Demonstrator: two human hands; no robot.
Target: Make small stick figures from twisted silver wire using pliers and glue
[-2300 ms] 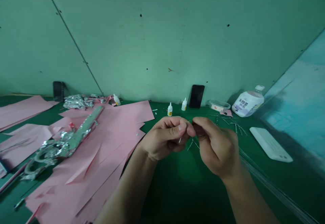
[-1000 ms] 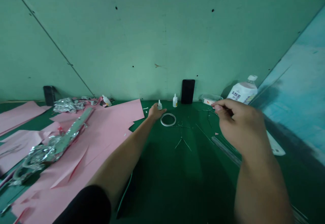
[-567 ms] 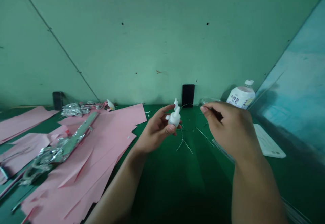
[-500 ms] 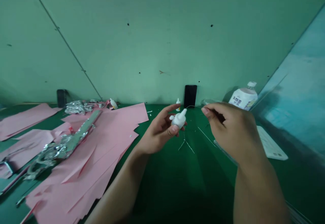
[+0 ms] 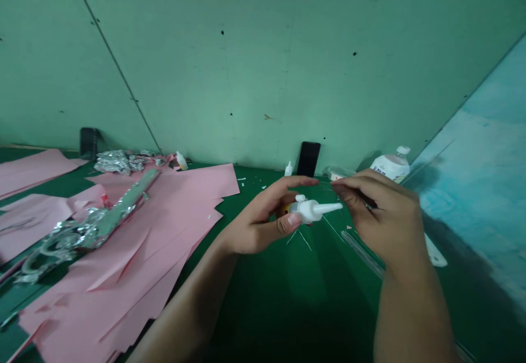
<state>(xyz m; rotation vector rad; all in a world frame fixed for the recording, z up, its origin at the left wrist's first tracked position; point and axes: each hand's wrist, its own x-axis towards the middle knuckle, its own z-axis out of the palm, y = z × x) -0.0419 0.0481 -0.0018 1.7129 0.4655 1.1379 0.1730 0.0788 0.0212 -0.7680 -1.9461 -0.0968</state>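
My left hand (image 5: 263,217) is wrapped round a small white glue bottle (image 5: 308,209), its long nozzle tilted sideways and pointing right. The index finger of that hand stretches out above the bottle. With thumb and fingertips pinched, my right hand (image 5: 380,212) holds a thin wire (image 5: 324,183), which reaches toward the left index fingertip. Whether that fingertip touches the wire I cannot tell. Just below the right fingers is the nozzle tip. Behind the bottle, a few thin wire pieces (image 5: 304,240) lie on the green table (image 5: 296,308).
Pink paper sheets (image 5: 164,231) cover the left side, with crumpled silvery plastic (image 5: 117,161) and a green strip (image 5: 127,201) on them. A phone (image 5: 308,158) leans on the back wall beside another small bottle (image 5: 288,169). A large drink bottle (image 5: 390,166) and a wire bundle (image 5: 361,253) are at right.
The glue bottle has turned from nozzle up to nozzle pointing right. My left index finger has stretched toward the right hand, and the camera view has shifted slightly.
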